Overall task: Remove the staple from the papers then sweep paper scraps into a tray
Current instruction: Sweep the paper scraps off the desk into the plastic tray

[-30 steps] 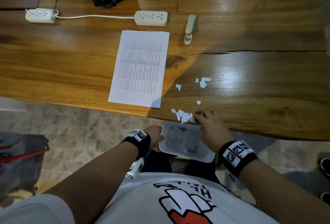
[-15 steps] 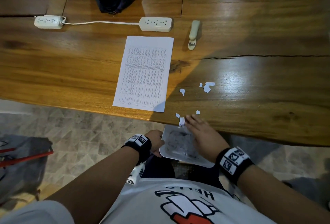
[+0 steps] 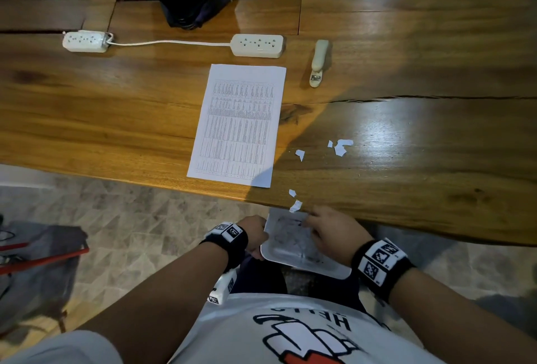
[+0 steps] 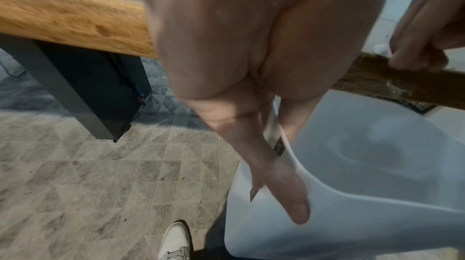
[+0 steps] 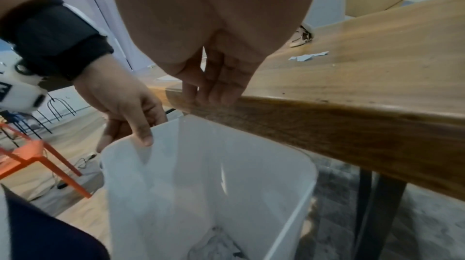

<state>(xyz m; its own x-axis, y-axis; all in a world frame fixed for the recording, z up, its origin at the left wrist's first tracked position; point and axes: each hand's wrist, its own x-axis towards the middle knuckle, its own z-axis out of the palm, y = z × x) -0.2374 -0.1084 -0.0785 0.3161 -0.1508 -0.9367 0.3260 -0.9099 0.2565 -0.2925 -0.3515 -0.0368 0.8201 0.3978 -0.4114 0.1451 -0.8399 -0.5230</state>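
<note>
A white plastic tray [image 3: 302, 265] hangs just below the table's front edge. My left hand [image 3: 254, 233] pinches its left rim, thumb inside [image 4: 289, 190] and fingers outside. My right hand [image 3: 325, 225] is above the tray at the edge, its fingers [image 5: 214, 89] straight and pointing down against the wood. One scrap [image 3: 295, 206] lies right on the edge beside them. More scraps [image 3: 342, 147] lie farther up the table, and crumpled scraps [image 5: 216, 244] sit in the tray bottom. The printed sheet [image 3: 238, 124] lies flat to the left.
A cream staple remover [image 3: 318, 63] lies beyond the sheet, next to two white power strips [image 3: 258, 45] joined by a cord. A black monitor stand [image 3: 186, 0] is at the back. An orange-framed object [image 5: 37, 157] stands on the floor to my left.
My right hand has drawn back from the tabletop over the edge, pushing the pile of scraps off into the tray. The left hand keeps the tray in place.
</note>
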